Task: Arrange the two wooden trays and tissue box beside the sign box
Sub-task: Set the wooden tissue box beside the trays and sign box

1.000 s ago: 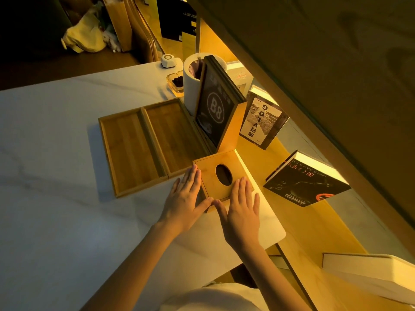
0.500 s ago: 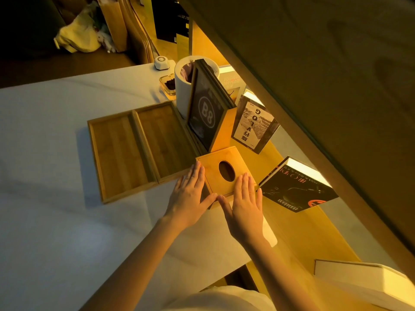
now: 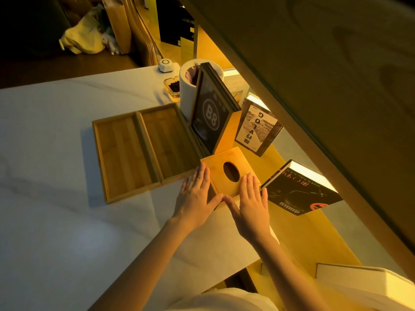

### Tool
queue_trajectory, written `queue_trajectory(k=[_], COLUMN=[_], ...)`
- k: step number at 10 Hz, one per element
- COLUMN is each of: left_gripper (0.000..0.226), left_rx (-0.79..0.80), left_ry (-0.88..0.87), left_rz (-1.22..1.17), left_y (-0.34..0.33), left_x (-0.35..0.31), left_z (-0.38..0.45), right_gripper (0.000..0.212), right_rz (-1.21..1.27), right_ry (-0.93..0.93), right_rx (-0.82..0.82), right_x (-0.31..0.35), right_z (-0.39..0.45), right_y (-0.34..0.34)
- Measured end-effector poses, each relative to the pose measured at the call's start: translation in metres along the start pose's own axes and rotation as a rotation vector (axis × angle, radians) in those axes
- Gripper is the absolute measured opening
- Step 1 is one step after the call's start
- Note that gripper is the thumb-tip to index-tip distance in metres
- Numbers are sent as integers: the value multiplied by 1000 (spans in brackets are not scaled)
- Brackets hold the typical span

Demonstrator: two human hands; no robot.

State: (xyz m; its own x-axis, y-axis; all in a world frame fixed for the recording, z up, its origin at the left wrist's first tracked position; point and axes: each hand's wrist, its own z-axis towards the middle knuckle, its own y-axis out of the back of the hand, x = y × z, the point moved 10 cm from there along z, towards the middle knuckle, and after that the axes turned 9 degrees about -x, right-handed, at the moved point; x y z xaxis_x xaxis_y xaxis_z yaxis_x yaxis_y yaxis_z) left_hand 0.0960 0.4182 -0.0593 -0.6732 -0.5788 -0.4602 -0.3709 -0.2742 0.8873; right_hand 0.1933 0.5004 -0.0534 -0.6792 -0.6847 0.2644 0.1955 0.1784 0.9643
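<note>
Two shallow wooden trays lie side by side on the white table: the left tray (image 3: 122,153) and the right tray (image 3: 167,142). The right tray's far side reaches the sign box (image 3: 210,117), an upright wooden frame marked "B8". A wooden tissue box (image 3: 226,173) with an oval hole stands just in front of the sign box. My left hand (image 3: 195,194) lies flat against the tissue box's left side, fingers together. My right hand (image 3: 251,203) rests flat on its near right top edge. The two thumbs almost meet at the box's near corner.
A white cylinder (image 3: 190,86), a small glass dish (image 3: 174,87) and a white puck (image 3: 166,65) stand behind the sign box. Books (image 3: 258,126) (image 3: 301,189) lean on the wooden shelf at right under a slanted board. A white box (image 3: 363,281) sits at lower right.
My hands have slid a little further forward along the tissue box, pressing it toward the sign box. The camera view shifted slightly; the trays have not moved.
</note>
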Motion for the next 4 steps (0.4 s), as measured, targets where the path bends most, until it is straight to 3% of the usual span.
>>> queue_trajectory(k=[1, 2, 4], left_gripper=[82, 75, 46], left_rx=[5, 22, -15], left_ry=[0, 18, 131], left_rz=[-17, -101, -375], left_y=[0, 10, 58], left_x=[-1, -1, 15], left_z=[1, 3, 4], right_gripper=[93, 79, 51], right_rz=[10, 53, 305], right_ry=[1, -20, 81], right_rx=[-2, 3, -41], right_x=[2, 6, 56], right_z=[1, 5, 14], right_y=[6, 13, 32])
